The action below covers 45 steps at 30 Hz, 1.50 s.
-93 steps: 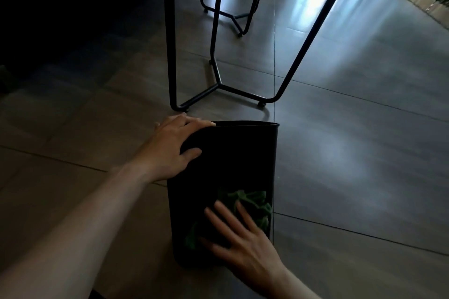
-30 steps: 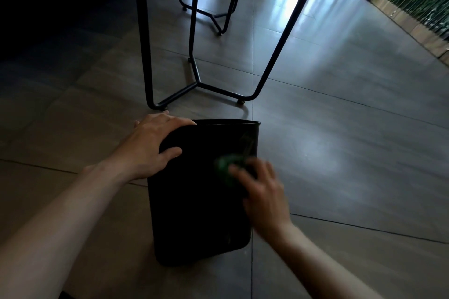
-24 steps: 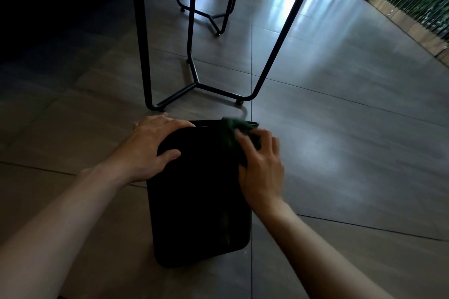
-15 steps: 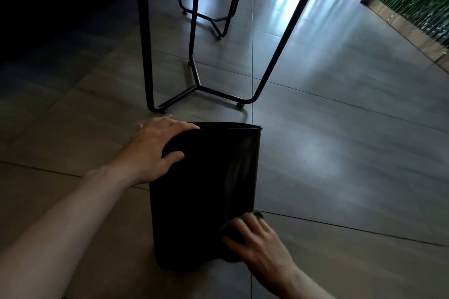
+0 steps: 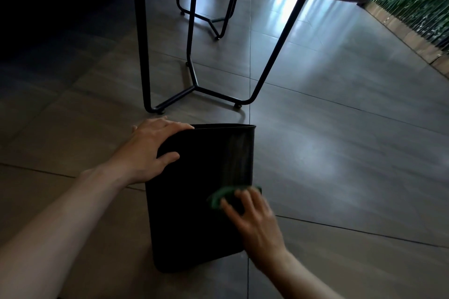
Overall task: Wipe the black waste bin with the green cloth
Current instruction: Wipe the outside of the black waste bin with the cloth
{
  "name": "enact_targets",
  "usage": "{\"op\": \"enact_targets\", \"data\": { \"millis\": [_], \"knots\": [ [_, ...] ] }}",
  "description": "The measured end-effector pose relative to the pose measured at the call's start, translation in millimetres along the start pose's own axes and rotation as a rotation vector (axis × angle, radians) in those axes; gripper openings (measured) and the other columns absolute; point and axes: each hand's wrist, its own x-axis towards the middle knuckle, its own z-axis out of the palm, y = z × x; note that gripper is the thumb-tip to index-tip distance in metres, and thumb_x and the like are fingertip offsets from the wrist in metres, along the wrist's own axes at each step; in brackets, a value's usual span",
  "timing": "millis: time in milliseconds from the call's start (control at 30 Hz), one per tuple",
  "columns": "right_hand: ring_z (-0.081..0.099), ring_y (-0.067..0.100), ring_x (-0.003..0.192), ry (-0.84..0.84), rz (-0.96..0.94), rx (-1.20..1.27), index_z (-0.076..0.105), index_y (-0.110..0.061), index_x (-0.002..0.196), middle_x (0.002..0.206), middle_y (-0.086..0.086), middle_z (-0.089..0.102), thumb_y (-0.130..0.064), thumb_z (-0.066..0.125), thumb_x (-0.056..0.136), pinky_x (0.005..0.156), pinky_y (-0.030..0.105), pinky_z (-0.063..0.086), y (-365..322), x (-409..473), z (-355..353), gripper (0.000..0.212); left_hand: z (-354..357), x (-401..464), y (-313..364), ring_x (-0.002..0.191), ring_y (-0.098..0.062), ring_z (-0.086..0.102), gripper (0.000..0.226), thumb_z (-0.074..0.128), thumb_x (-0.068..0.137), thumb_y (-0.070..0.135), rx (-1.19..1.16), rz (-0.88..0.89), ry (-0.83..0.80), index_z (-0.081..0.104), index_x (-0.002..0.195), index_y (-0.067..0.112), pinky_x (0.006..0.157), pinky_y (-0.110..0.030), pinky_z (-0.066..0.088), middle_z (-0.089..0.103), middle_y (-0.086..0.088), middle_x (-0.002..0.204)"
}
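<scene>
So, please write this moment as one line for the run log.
step: wiping | left hand: grips black waste bin rim | right hand: presses green cloth on bin side | bin: upright on floor

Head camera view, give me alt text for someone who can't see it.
A person's right hand presses a green cloth against the side of a black bin standing on a tiled floor, while the left hand grips the bin's rim. Black metal table legs stand just beyond the bin.
</scene>
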Motion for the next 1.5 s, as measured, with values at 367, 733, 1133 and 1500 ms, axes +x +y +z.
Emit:
{"op": "enact_targets", "data": {
  "millis": [367,733,1133,1500],
  "knots": [
    [0.06,0.039,0.103,0.197,0.322,0.125,0.077,-0.016,0.118,0.114,0.018,0.065,0.003,0.084,0.07,0.062,0.041,0.058,16,68,-46,0.052,3,1,4,0.146,-0.02,0.031,0.065,0.074,0.083,0.023,0.009,0.083,-0.014,0.046,0.137,0.046,0.116,-0.059,0.027,0.052,0.011,0.143],
    [0.053,0.034,0.1,-0.042,-0.161,-0.006,0.07,-0.025,0.105,0.103,0.01,0.064,-0.021,0.061,0.091,0.069,0.041,0.059,-29,-33,5,0.017,2,-2,11,0.148,-0.017,0.026,0.064,0.071,0.084,0.023,0.001,0.051,-0.035,0.045,0.136,0.049,0.116,-0.064,0.024,0.048,0.015,0.145],
    [0.053,0.035,0.11,0.3,0.319,0.07,0.076,-0.016,0.117,0.118,0.017,0.063,-0.007,0.073,0.083,0.065,0.04,0.054,23,94,-54,0.036,2,0,12,0.148,-0.018,0.026,0.064,0.072,0.084,0.024,0.009,0.055,-0.04,0.044,0.136,0.05,0.115,-0.064,0.024,0.049,0.014,0.144],
    [0.066,0.03,0.097,-0.166,-0.29,0.033,0.069,-0.028,0.09,0.103,0.005,0.068,-0.027,0.062,0.093,0.068,0.034,0.055,-35,-48,12,0.008,5,2,10,0.146,-0.019,0.027,0.063,0.072,0.084,0.024,0.01,0.053,-0.032,0.045,0.135,0.049,0.116,-0.063,0.024,0.05,0.013,0.143]
  ]
}}
